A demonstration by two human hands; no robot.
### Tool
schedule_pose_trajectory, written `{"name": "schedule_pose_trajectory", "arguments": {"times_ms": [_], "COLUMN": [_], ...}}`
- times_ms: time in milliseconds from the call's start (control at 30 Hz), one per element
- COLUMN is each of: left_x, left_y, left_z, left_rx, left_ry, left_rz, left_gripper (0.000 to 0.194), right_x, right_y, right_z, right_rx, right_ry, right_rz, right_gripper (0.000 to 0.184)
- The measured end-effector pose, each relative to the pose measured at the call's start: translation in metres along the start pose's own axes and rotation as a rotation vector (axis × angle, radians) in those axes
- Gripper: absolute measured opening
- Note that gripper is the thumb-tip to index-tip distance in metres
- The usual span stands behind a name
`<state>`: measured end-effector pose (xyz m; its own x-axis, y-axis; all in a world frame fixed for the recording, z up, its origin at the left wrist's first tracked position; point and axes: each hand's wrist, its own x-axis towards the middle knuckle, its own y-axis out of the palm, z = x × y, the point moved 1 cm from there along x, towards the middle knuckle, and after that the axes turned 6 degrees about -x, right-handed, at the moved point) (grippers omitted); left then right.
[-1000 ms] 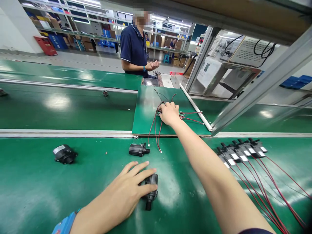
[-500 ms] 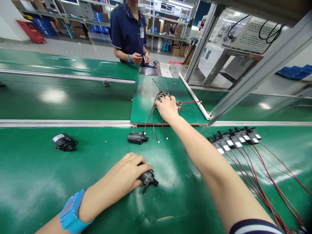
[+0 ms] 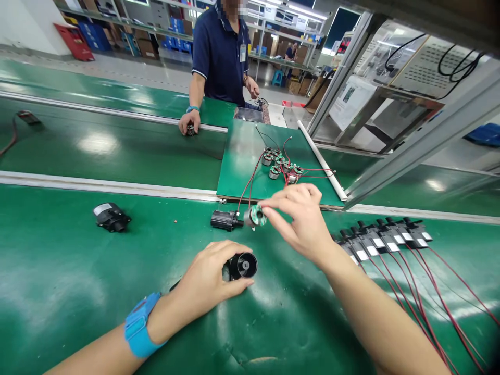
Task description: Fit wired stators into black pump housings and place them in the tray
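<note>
My left hand (image 3: pixel 209 273), with a blue strap on its wrist, is closed around a black pump housing (image 3: pixel 244 265). The housing's round open end faces me and shows a small post inside. Above it and slightly right, my right hand (image 3: pixel 299 216) pinches a motor stator with a green circuit board (image 3: pixel 255 215). The stator is held in the air, apart from the housing. Just behind it lies a black ribbed pump (image 3: pixel 224 220) on the green bench. More stators (image 3: pixel 279 161) with red wires sit grouped on the raised green board (image 3: pixel 238 174).
A row of black pumps (image 3: pixel 385 237) with white labels and long red wires lies at the right. Another black pump (image 3: pixel 112 217) is at the left. Across the line, a co-worker's hand (image 3: pixel 189 122) touches a small part. A metal post (image 3: pixel 422 135) slants at the right.
My right hand has come back from the board towards me with a stator. My left hand has turned the housing so its open end shows. The co-worker's hand has reached down to the line.
</note>
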<state>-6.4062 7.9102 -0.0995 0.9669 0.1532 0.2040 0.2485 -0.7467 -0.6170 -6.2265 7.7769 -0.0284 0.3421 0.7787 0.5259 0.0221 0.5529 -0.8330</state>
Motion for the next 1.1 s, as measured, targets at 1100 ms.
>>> {"name": "schedule_pose_trajectory", "arguments": {"times_ms": [1100], "left_x": [-0.008], "left_y": [0.008], "left_z": [0.005], "left_rx": [-0.048], "left_ry": [-0.079], "left_rz": [-0.13], "left_gripper": [0.06], "right_x": [-0.051], "right_y": [-0.008], "right_z": [0.038], "right_rx": [0.091], "right_ry": [-0.037], "right_rz": [0.239], "right_gripper": [0.015]}}
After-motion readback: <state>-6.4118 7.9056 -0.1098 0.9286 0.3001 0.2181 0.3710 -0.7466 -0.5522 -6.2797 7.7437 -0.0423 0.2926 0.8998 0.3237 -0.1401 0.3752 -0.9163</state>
